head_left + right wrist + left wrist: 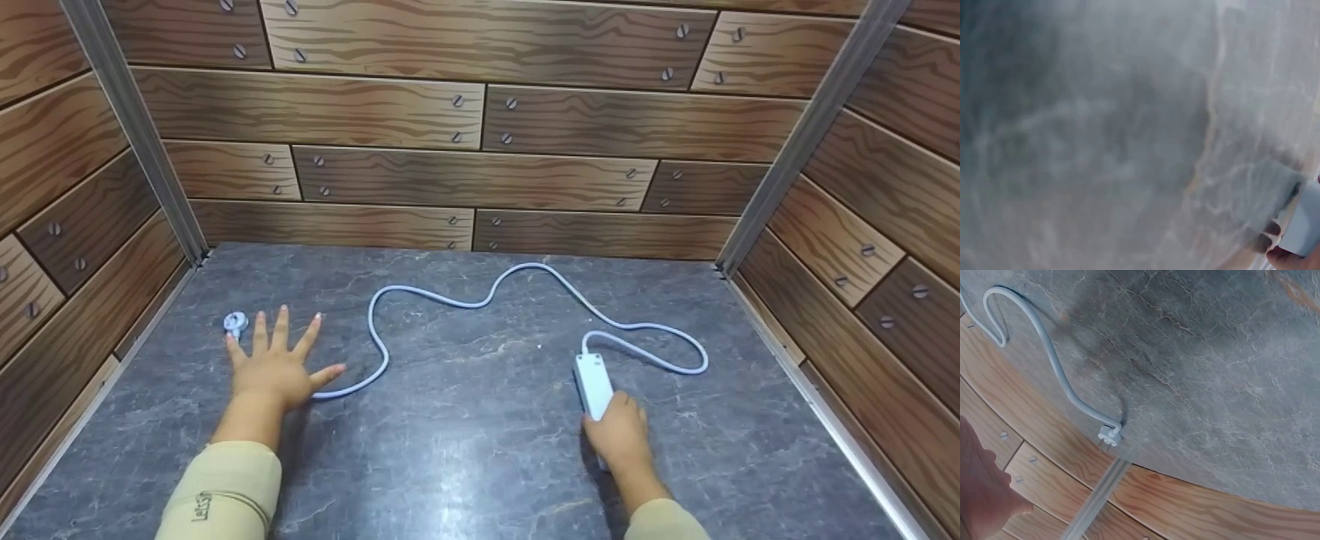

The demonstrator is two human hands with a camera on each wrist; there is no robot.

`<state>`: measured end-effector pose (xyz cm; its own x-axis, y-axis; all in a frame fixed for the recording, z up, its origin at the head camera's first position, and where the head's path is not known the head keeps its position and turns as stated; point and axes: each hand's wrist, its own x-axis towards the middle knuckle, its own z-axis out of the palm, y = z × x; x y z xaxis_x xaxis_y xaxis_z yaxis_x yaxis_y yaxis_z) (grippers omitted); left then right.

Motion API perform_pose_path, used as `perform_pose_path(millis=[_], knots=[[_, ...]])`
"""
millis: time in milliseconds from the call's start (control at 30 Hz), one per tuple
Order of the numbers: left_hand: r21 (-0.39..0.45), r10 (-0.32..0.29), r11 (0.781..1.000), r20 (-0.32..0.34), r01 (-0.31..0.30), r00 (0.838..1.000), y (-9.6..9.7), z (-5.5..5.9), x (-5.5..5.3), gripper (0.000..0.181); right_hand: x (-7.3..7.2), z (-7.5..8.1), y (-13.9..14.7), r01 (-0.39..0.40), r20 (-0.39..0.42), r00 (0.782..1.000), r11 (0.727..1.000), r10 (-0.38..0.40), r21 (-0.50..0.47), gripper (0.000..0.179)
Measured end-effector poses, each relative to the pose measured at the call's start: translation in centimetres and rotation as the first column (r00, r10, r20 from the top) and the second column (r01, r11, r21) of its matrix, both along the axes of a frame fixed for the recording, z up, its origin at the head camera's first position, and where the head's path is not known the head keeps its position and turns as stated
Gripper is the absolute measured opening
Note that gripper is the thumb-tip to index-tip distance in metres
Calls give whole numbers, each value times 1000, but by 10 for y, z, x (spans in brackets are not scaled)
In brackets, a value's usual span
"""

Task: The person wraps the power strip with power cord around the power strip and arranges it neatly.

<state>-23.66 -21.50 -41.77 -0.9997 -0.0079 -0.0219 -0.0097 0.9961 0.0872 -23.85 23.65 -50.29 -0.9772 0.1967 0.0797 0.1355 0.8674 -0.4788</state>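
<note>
A white power strip (595,379) lies lengthwise at the right, and my right hand (624,436) grips its near part from above. In the right wrist view, fingertips (1283,257) press the edge of the strip (1302,222). From the strip's far end a white cord (466,304) winds leftward in loose bends. It passes beneath my left hand (274,375), which is spread wide with straight fingers and grips nothing. The round plug (235,323) sits just beyond the left little finger. In the left wrist view, the plug (1109,435) shows its pins, and the hand (988,486) is apart from it.
A dark grey marbled tabletop (465,435) carries everything. Wood-print panels (480,176) wall it in at the back and both sides. Metal corner posts (795,127) stand at the back left and back right. Small white specks dot the surface near the strip.
</note>
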Motion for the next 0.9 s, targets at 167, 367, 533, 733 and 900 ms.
perform_pose_path(millis=[167,367,533,733,900], knots=[[7,-10,1000,-15,10,1000,-1,4,0,96,-3,13,4,-6,-2,1000,1000,6,-29,50],[2,-5,1000,-14,5,1000,-2,7,1,97,-8,31,10,-17,-8,1000,999,16,-52,51],[3,-9,1000,-16,9,1000,0,8,1,97,-13,45,14,-51,-82,995,998,49,-22,50],[9,-18,1000,-12,19,1000,2,7,1,97,-16,63,11,-115,-162,980,993,116,20,50],[13,-36,999,-29,37,999,8,7,1,95,-14,78,1,-180,-175,968,984,179,9,55]])
